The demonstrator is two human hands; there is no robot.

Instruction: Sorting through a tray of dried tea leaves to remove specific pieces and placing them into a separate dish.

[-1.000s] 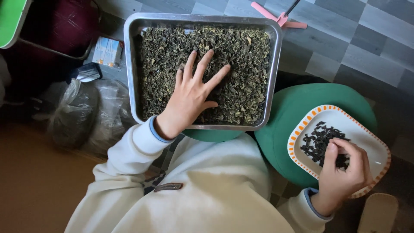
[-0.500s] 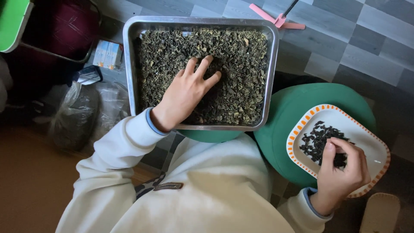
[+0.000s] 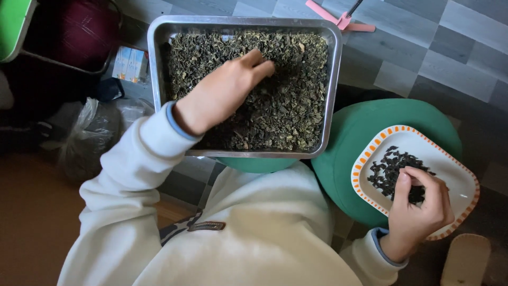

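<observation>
Your left hand (image 3: 225, 92) rests in the metal tray (image 3: 156, 69), fingers drawn together and pinching into the dried green leaves (image 3: 286, 100) near the tray's middle. Your right hand (image 3: 418, 209) curls loosely over the white plate with the orange-dashed rim (image 3: 455, 175), fingertips touching the small pile of dark leaves (image 3: 389, 172). I cannot tell whether it grips any.

The tray (image 3: 159, 79) of dried leaves (image 3: 286, 106) sits ahead with the left hand (image 3: 225, 90) in it, while the plate (image 3: 460, 185) rests on a stool (image 3: 360, 132) to its right, under the right hand (image 3: 418, 212).
</observation>
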